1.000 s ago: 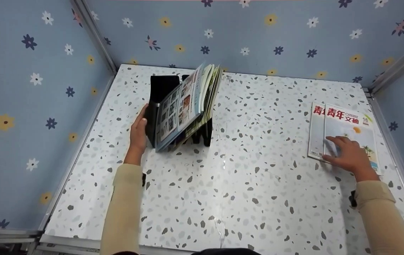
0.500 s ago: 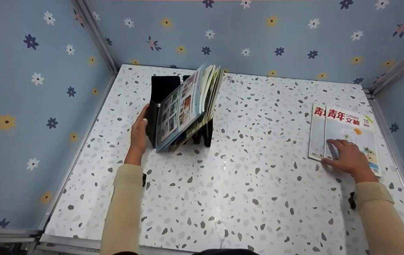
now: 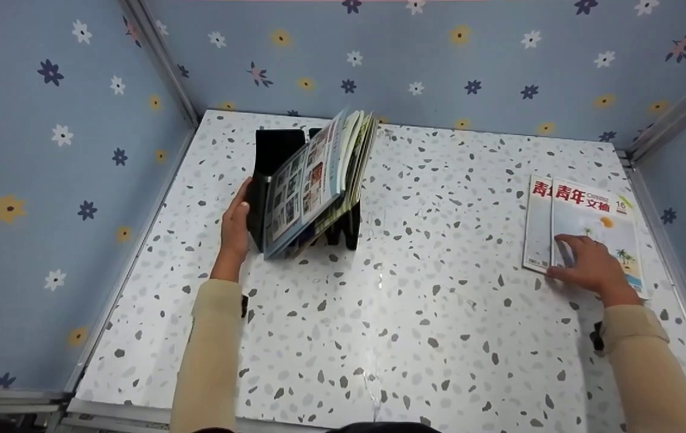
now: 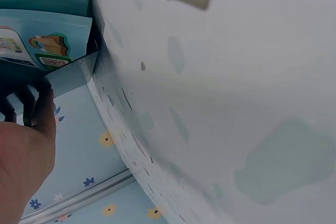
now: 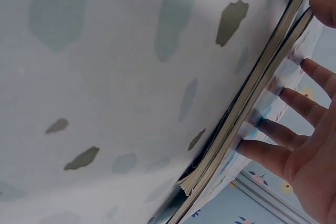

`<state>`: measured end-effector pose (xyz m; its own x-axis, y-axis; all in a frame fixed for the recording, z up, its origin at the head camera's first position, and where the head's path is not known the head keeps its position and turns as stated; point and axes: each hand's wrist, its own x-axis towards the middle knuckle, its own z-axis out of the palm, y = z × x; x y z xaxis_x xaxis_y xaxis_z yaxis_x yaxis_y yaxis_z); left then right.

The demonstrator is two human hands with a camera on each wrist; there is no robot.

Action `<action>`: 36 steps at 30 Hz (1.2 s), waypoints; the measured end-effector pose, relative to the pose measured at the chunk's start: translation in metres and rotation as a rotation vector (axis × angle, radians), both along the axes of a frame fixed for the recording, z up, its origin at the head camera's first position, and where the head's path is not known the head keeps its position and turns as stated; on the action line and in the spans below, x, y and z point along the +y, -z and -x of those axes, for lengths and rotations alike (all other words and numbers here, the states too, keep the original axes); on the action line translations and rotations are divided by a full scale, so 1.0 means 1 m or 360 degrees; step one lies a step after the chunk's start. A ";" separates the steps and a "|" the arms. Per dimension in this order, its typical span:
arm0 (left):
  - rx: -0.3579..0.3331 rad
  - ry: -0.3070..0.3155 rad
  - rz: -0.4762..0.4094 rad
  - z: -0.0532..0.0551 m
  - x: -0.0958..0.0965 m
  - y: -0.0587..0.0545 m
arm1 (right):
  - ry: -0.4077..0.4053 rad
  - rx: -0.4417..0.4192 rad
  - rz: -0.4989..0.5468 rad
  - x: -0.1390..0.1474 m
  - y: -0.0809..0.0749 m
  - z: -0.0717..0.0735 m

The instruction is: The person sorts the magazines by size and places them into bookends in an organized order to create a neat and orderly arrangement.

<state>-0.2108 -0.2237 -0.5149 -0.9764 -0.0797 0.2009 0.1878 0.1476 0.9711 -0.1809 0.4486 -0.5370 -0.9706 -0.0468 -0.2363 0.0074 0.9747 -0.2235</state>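
Note:
In the head view, a black book holder [image 3: 279,147] stands at the left of the table with several magazines [image 3: 312,180] leaning to the right in it. My left hand [image 3: 235,231] rests against the holder's outer left side, fingers extended; the left wrist view shows its fingertips [image 4: 42,83] at that side panel. On the right, two magazines with red titles lie flat and overlapping. My right hand [image 3: 595,267] is on the upper magazine [image 3: 589,207], fingertips [image 5: 241,145] on its cover and thumb [image 5: 323,11] at its edge. The lower magazine [image 3: 538,225] sticks out to the left.
The speckled white tabletop [image 3: 427,313] spreads between the holder and the flat magazines. Blue flowered panels [image 3: 409,60] enclose the back and both sides. A metal rail [image 3: 673,282] runs along the table's right edge.
My right hand has slid slightly toward me over the upper magazine's cover, its fingers drawn in a little. My left hand, the holder and the magazines have stayed in place.

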 end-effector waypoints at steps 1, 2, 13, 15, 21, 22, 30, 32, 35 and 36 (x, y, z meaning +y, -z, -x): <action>0.0004 0.0002 0.0000 0.000 0.000 0.000 | 0.0005 -0.0010 0.0018 0.001 0.000 0.000; -0.0006 0.0003 -0.0008 0.001 0.000 0.001 | 0.0005 -0.0013 0.0040 0.001 -0.001 0.000; -0.0059 -0.0012 -0.0042 0.000 0.001 0.003 | -0.0083 -0.0044 0.0117 0.006 -0.008 0.003; -0.0055 -0.0011 -0.0037 0.000 0.001 0.003 | -0.0098 -0.0065 0.0105 0.006 -0.009 0.004; -0.0016 -0.0015 -0.0033 0.000 0.001 0.002 | -0.0085 -0.0099 0.0112 0.005 -0.012 0.005; -0.0007 -0.0016 -0.0033 0.001 0.001 0.002 | -0.0080 -0.0103 0.0118 0.006 -0.012 0.006; 0.0003 -0.0015 -0.0027 0.001 0.000 0.001 | -0.0079 -0.0107 0.0173 0.006 -0.015 0.010; -0.0019 -0.0016 -0.0026 0.000 0.000 0.000 | -0.0036 -0.0117 0.0164 0.005 -0.014 0.012; -0.0036 -0.0018 -0.0039 0.000 0.000 0.000 | 0.0016 -0.0098 0.0123 0.004 -0.012 0.014; -0.0041 -0.0018 -0.0043 0.000 0.000 0.000 | 0.0027 -0.0097 0.0113 0.003 -0.012 0.014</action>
<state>-0.2108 -0.2233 -0.5153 -0.9802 -0.0958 0.1732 0.1610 0.1233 0.9792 -0.1952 0.4513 -0.5249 -0.9554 -0.0490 -0.2913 0.0395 0.9561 -0.2905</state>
